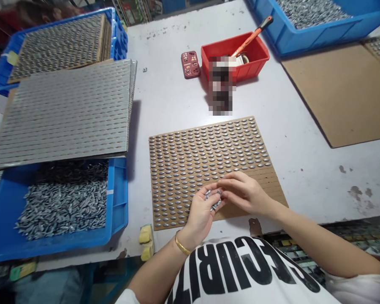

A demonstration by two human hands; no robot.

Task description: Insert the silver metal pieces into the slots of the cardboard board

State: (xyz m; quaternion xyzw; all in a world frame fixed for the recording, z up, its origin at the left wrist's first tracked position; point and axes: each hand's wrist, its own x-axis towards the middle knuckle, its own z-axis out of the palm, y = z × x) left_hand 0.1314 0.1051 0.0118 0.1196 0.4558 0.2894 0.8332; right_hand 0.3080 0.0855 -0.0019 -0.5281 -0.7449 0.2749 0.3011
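Observation:
My left hand [200,216] is cupped palm up around a handful of small grey metal pieces [213,200], pointed at both ends. Its thumb lies over them. Close beside it, my right hand [248,193] has its fingers bent together at the left fingertips; whatever they pinch is hidden. Both hands hover over the lower middle of a brown cardboard sheet [264,182]. Rows of the same metal pieces [190,147] cover its upper part and left side. Bare slotted lines show at its lower right.
At left, a blue bin [118,198] holds loose metal pieces, with grey ribbed sheets [66,109] overhanging it. A red bin [255,65] with an orange-handled tool [248,42], a maroon case [190,65], a brown sheet [345,90] and another blue bin [293,40] lie beyond.

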